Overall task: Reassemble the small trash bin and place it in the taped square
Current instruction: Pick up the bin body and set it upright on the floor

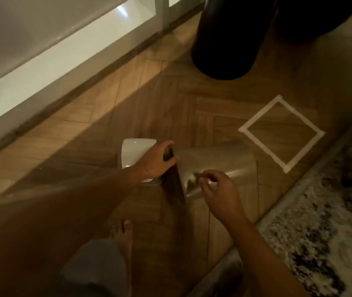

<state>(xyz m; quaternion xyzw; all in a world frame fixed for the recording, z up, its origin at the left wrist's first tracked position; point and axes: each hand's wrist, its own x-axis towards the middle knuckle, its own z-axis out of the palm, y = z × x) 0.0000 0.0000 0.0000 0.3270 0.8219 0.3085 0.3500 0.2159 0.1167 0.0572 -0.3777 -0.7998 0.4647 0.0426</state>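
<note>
The small trash bin's metallic body (218,161) lies on its side on the wooden floor, its dark open rim (174,185) facing left. A white lid (135,154) rests on the floor just left of that rim. My left hand (158,160) grips the rim at its top, between lid and body. My right hand (218,189) hovers over the body's near side, fingers curled and pinched on a small part I cannot make out. The taped square (281,131) is marked on the floor to the right of the bin, with nothing inside it.
A large black cylindrical bin (226,46) stands at the back. A white cabinet base (42,67) runs along the left. A patterned rug (325,221) borders the floor on the right. My bare foot (124,234) is below the small bin.
</note>
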